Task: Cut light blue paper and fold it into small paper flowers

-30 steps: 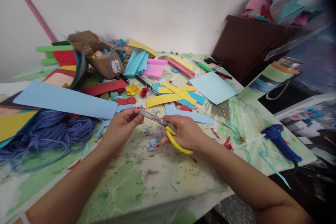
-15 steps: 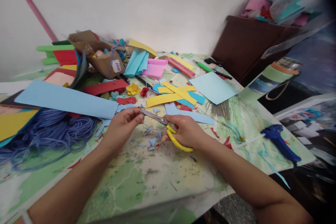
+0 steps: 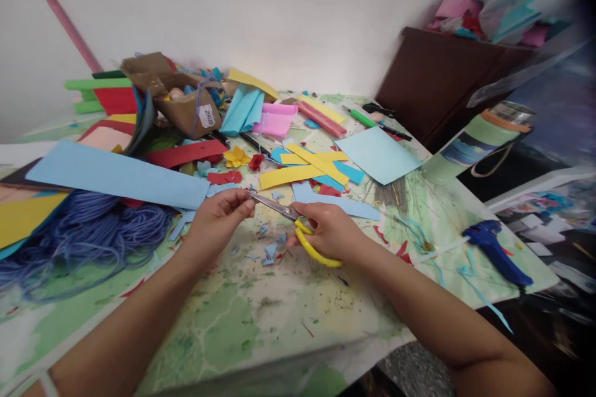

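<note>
My right hand (image 3: 328, 232) grips scissors (image 3: 305, 239) by their yellow handles, the narrow metal blades pointing left and looking closed or nearly so. At the blade tips, my left hand (image 3: 218, 217) is closed, thumb against fingers. Whatever lies in that pinch is too small to make out. A long light blue paper strip (image 3: 116, 173) reaches from the left to just behind my left hand; I cannot tell whether the two touch. Under the blades, small blue paper scraps (image 3: 270, 252) are scattered over the green-and-white table cover (image 3: 233, 329).
Blue yarn (image 3: 102, 242) lies at left, near a cardboard box (image 3: 186, 105). Yellow paper strips (image 3: 302, 173), a yellow paper flower (image 3: 236, 157) and a pale blue sheet (image 3: 378, 154) lie behind my hands. To the right are a blue glue gun (image 3: 498, 251) and a bottle (image 3: 479, 139).
The scissors and both hands have shifted only very slightly. Everything else on the table stays where it was.
</note>
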Tool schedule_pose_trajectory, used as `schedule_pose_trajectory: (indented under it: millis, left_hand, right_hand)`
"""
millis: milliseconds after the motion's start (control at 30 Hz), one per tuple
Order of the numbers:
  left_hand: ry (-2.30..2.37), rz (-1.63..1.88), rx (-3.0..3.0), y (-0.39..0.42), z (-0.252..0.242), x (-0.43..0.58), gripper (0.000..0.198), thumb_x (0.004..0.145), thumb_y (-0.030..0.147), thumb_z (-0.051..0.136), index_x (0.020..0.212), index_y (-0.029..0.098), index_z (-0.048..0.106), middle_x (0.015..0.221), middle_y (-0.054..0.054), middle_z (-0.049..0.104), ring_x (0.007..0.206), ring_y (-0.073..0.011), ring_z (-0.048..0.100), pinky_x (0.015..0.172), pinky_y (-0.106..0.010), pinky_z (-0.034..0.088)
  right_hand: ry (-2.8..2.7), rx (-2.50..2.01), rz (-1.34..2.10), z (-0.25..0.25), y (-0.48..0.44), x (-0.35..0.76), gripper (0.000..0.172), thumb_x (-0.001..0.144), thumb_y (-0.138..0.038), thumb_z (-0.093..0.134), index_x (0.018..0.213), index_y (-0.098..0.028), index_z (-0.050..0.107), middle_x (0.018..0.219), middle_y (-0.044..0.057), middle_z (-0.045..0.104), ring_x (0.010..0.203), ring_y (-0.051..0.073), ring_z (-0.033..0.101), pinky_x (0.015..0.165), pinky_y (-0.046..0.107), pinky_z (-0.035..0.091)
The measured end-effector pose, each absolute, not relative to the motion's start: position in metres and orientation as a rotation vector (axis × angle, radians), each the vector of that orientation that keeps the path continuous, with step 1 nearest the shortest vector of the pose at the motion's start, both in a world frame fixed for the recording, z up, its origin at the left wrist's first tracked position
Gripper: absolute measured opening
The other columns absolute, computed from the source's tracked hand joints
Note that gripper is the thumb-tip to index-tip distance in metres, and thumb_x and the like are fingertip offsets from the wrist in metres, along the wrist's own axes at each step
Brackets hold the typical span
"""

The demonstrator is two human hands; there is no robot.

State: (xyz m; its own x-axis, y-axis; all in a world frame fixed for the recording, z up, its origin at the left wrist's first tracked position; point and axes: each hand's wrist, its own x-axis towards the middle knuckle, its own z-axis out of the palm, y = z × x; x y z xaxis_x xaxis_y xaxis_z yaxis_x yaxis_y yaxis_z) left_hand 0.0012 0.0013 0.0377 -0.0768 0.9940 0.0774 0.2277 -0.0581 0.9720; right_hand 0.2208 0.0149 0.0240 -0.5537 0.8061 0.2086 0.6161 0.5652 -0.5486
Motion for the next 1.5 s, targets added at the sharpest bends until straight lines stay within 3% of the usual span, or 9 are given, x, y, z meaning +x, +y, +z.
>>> schedule_pose_trajectory:
  millis: [300,467,700,933,1500]
  left_hand:
    - [1.387,1.261,1.348,0.004,0.035,-0.001,0.02,0.069,0.038,0.068,0.075,0.02,0.064,0.065,0.001,0.059,0.064,-0.0146,0.053,0.062,-0.026,0.045]
    - [1.404,1.282,1.304,0.005,0.031,-0.003,0.028,0.065,0.043,0.072,0.078,0.019,0.065,0.067,0.0,0.062,0.065,-0.0154,0.056,0.063,-0.027,0.046]
    - [1.371,1.239,1.351,0.004,0.037,-0.002,0.021,0.067,0.039,0.07,0.072,0.019,0.064,0.063,0.0,0.059,0.063,-0.0147,0.053,0.061,-0.026,0.045]
    - [1.383,1.218,1.405,0.005,0.037,-0.003,0.02,0.07,0.038,0.067,0.07,0.019,0.062,0.063,0.0,0.058,0.064,-0.0152,0.053,0.062,-0.027,0.045]
    - [1.373,1.303,1.301,0.006,0.027,-0.006,0.021,0.073,0.039,0.068,0.082,0.02,0.067,0.067,0.0,0.063,0.067,-0.0149,0.058,0.068,-0.027,0.048]
  right_hand:
    - [-2.389,-1.181,0.491,0.029,0.01,0.22,0.061,0.071,-0.055,0.068,0.119,-0.019,0.059,0.094,0.008,0.067,0.069,0.016,0.055,0.06,0.024,0.034]
    - [-2.419,-1.17,0.471,0.03,0.01,0.22,0.061,0.072,-0.055,0.066,0.121,-0.018,0.058,0.096,0.009,0.067,0.069,0.016,0.057,0.061,0.025,0.036]
    - [-2.394,-1.163,0.536,0.028,0.011,0.22,0.059,0.074,-0.055,0.066,0.121,-0.02,0.059,0.101,0.008,0.068,0.068,0.015,0.057,0.059,0.023,0.036]
    - [-2.362,-1.171,0.572,0.025,0.012,0.22,0.062,0.07,-0.056,0.07,0.12,-0.02,0.061,0.082,0.004,0.067,0.066,0.014,0.056,0.058,0.022,0.034]
    - [-2.359,-1.187,0.589,0.027,0.013,0.22,0.048,0.074,-0.053,0.067,0.111,-0.022,0.063,0.074,0.0,0.06,0.059,0.011,0.046,0.056,0.021,0.028]
